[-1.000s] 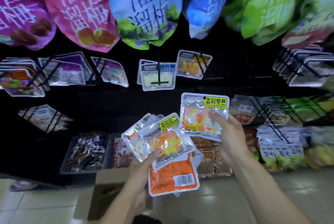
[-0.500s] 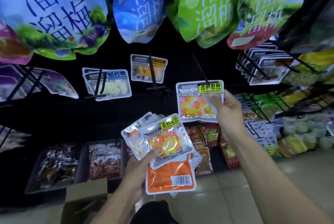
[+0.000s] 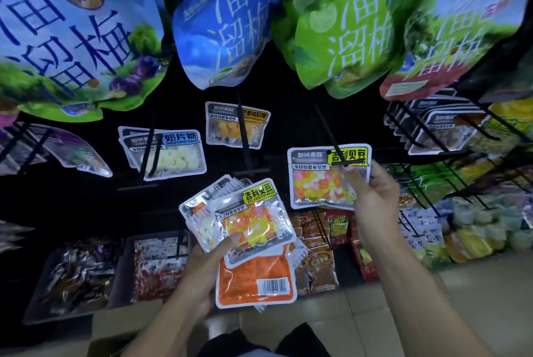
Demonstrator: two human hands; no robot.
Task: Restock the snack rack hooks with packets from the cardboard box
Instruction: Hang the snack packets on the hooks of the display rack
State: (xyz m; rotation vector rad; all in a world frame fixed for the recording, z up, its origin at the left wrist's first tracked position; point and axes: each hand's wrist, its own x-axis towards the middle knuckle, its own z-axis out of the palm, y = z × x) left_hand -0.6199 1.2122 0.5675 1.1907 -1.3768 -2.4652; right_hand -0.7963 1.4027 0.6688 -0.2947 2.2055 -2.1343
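Clear-plastic packet (image 3: 323,181) with yellow label pinched at its right edge by right hand (image 3: 375,201); thumb and fingers (image 3: 353,183) clamped on film, palm just right of it. Hang hole at packet's top middle, up-left of the fingertips. Black hook (image 3: 328,134) runs from far rack toward near, tip end with crossbar sitting at the hole; looks threaded or just about, cannot tell for sure from this angle. Packet's long axis left-right, face toward camera, roughly square to the hook rod. Likely next move: push packet far along the rod, then release. Risk: right-edge grip gives torque, packet may skew and bind on the crossbar.

Left hand (image 3: 202,276), nearer and lower left, clamped on a fanned stack of packets (image 3: 248,230); thumb on top, fingers hidden under. Orange-backed packet (image 3: 253,279) at bottom of stack, barcode showing. Stack well apart from the hook, so right hand clearly the working one.

Cardboard box (image 3: 121,325) near bottom left, below left forearm. Neighbouring hooks to the left carry a pale-candy packet (image 3: 170,155) and a yellow-candy packet (image 3: 233,126).
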